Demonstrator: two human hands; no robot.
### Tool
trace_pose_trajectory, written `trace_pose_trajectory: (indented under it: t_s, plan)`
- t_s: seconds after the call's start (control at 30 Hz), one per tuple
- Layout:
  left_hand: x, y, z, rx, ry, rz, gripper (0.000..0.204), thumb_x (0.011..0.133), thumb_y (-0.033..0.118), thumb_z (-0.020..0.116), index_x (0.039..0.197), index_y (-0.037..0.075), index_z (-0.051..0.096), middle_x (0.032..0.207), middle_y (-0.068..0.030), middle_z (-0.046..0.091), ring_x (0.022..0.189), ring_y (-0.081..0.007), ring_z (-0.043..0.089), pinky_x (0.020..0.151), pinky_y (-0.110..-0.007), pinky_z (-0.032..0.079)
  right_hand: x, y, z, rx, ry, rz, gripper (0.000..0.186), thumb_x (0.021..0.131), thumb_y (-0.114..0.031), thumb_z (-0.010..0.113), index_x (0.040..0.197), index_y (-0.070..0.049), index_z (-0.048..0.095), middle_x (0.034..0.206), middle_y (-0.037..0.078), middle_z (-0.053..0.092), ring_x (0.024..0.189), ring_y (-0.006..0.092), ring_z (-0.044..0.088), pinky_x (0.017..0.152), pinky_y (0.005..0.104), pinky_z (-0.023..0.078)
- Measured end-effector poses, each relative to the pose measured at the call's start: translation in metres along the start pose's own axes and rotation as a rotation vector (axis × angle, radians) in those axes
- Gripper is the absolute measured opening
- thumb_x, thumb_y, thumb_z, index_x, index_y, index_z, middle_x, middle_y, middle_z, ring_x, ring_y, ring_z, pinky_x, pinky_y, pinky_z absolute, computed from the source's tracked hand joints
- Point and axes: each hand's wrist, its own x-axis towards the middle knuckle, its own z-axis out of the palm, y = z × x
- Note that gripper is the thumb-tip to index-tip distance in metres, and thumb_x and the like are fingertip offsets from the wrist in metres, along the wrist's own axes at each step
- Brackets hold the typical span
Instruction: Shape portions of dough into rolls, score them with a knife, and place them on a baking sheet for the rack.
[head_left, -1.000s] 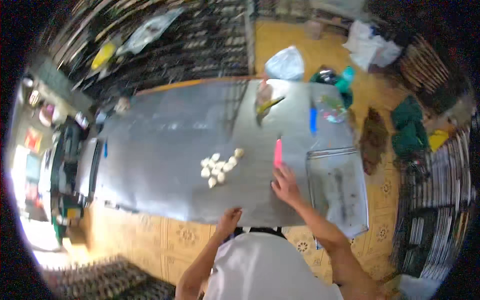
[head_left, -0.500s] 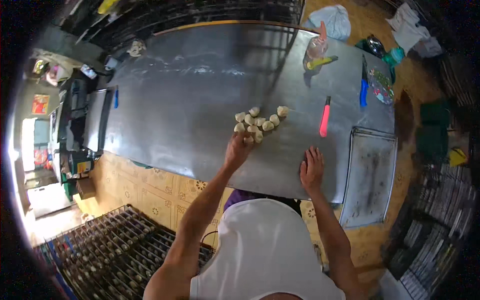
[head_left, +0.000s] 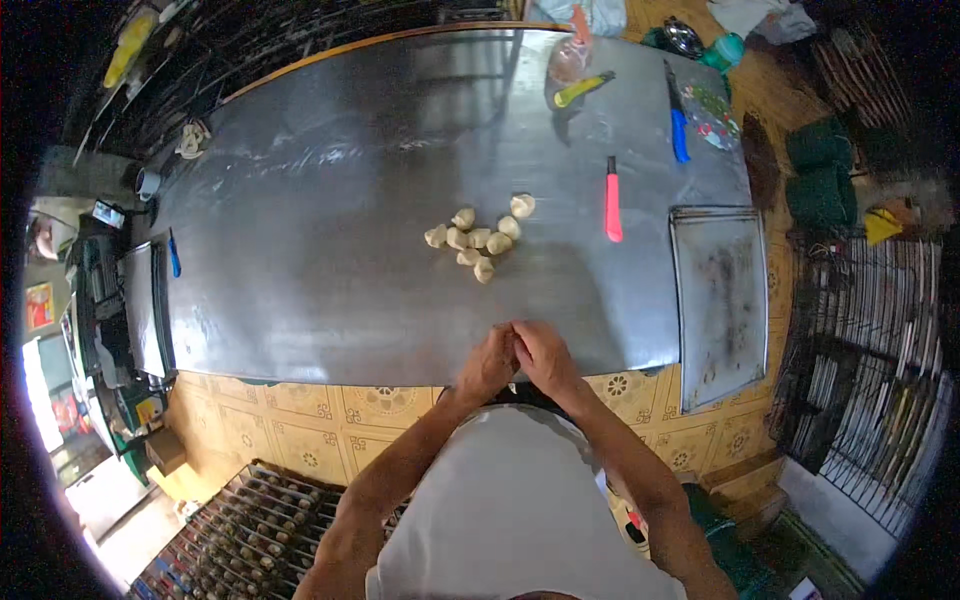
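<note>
My left hand (head_left: 488, 362) and my right hand (head_left: 543, 356) meet at the near edge of the metal table (head_left: 330, 250). Their fingers are curled in against each other, and whatever lies between them is hidden. A little beyond them sits a loose cluster of small pale dough balls (head_left: 479, 238), several in all, some touching and some slightly apart. A pink-handled knife (head_left: 613, 205) lies to the right of the dough.
A worn metal tray (head_left: 722, 300) overhangs the table's right end. Farther back lie a yellow-handled tool (head_left: 583, 90), a clear plastic bag (head_left: 570, 62) and a blue-handled knife (head_left: 680, 135). Another blue-handled tool (head_left: 174, 255) is at the left. A rack of round pieces (head_left: 245, 525) stands lower left.
My left hand has left the dough cluster and come back toward me; my right hand has lifted off the table and joined it. Fewer dough balls now lie in the cluster. The view has shifted.
</note>
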Motion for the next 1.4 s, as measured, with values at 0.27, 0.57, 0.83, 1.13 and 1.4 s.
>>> trace_pose_trajectory:
  t_s: [0.27,0.57,0.83,1.13,1.4]
  plan:
    - [-0.047,-0.022,-0.014,0.637,0.102,-0.005,0.029,0.093,0.028,0.073,0.115,0.012,0.064,0.106,-0.0153,0.065,0.094,-0.0391,0.065,0.08,-0.05,0.053,-0.112,0.104,-0.123,-0.3,0.446,0.111,0.01,0.097,-0.008,0.06,0.104,-0.003,0.065,0.099,0.019,0.063,0.094,0.0417,0.06,0.082,0.0511,0.049]
    - [0.051,0.028,0.074,0.427,0.326,-0.31,0.031,0.097,0.027,0.067,0.124,0.012,0.065,0.102,-0.0122,0.071,0.101,-0.0347,0.063,0.089,-0.05,0.046,-0.036,0.129,-0.116,-0.556,0.33,-0.035,0.026,0.097,-0.009,0.06,0.122,-0.008,0.064,0.109,0.019,0.058,0.098,0.039,0.057,0.087,0.0518,0.044]
    - [0.032,0.003,0.046,0.807,0.119,0.009,0.028,0.104,0.02,0.056,0.131,0.014,0.062,0.109,-0.0135,0.066,0.106,-0.0358,0.061,0.09,-0.052,0.045,-0.068,0.161,-0.109,-0.583,0.203,0.097,0.031,0.09,-0.002,0.064,0.121,-0.006,0.063,0.108,0.02,0.061,0.098,0.0406,0.06,0.085,0.056,0.043]
    - [0.021,-0.028,0.063,0.47,0.296,0.218,0.035,0.102,0.029,0.063,0.133,0.012,0.062,0.093,-0.0163,0.068,0.094,-0.0412,0.063,0.081,-0.054,0.047,-0.087,0.159,-0.091,-0.321,0.244,-0.154,0.034,0.085,0.001,0.065,0.118,-0.006,0.064,0.1,0.02,0.061,0.096,0.0429,0.059,0.083,0.0556,0.044]
    - [0.091,0.016,0.096,0.572,0.494,-0.068,0.037,0.102,0.031,0.066,0.134,0.014,0.063,0.106,-0.0157,0.072,0.099,-0.0394,0.063,0.084,-0.054,0.047,-0.023,0.144,-0.098,-0.39,0.393,0.006,0.029,0.086,0.002,0.061,0.113,-0.009,0.066,0.104,0.02,0.058,0.094,0.0429,0.059,0.08,0.0535,0.046]
